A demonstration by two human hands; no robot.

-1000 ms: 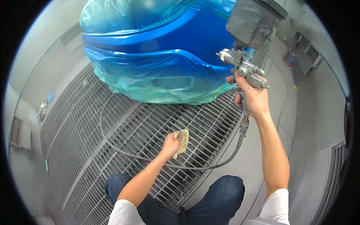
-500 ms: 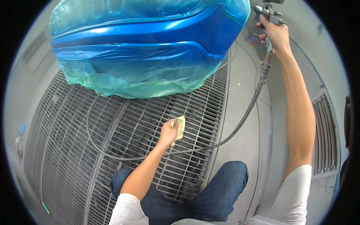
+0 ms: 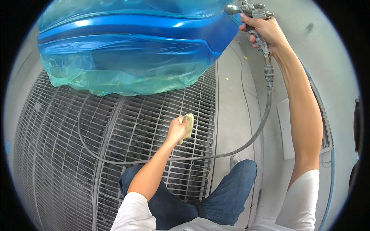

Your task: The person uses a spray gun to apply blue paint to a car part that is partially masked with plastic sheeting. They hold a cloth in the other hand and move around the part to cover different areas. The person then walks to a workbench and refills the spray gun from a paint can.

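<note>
My right hand (image 3: pixel 266 31) is wrapped round the handle of a metal spray gun (image 3: pixel 252 11), its nozzle end toward the right end of a glossy blue car panel (image 3: pixel 127 26). Greenish-blue plastic film (image 3: pixel 127 79) covers the panel above and below a bare painted strip. From the gun's handle a grey air hose (image 3: pixel 266 111) hangs down. In my left hand (image 3: pixel 177 128), held low over the floor, a folded pale yellow cloth (image 3: pixel 188 125) is gripped; the hose passes below that hand. The gun's top edge is cut off by the picture.
The hose loops across a metal floor grating (image 3: pixel 69 127) in front of my knees. Smooth grey floor (image 3: pixel 231 96) runs along its right side. A light wall (image 3: pixel 327 57) with a vent (image 3: pixel 323 127) stands close to my right arm.
The spray gun in my right hand has moved left, closer to the panel's right end. My left hand with the cloth has shifted slightly up and right. The whole view has turned a little.
</note>
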